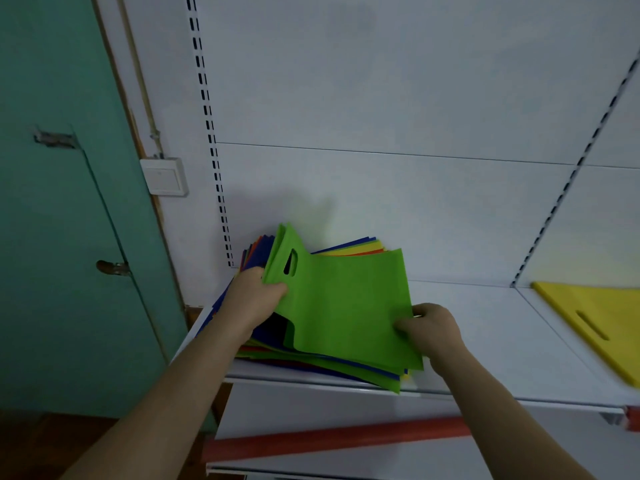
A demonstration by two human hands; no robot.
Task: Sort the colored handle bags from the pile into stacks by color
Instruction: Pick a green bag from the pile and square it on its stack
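A green handle bag (349, 303) lies on top of a mixed pile of coloured bags (360, 245) at the left of a white shelf (485, 327). Its handle end with the cut-out slot is lifted and bent upward. My left hand (256, 296) grips that handle end. My right hand (429, 327) pinches the bag's right edge. Blue, red, yellow and more green bags show beneath. A yellow bag (602, 320) lies flat on the shelf at the far right, apart from the pile.
The shelf's white back panel (381, 116) with slotted uprights rises behind. A green door (59, 202) and a wall switch (164, 176) stand at the left. A red rail (346, 441) runs below the shelf's front edge. Bare shelf lies between pile and yellow bag.
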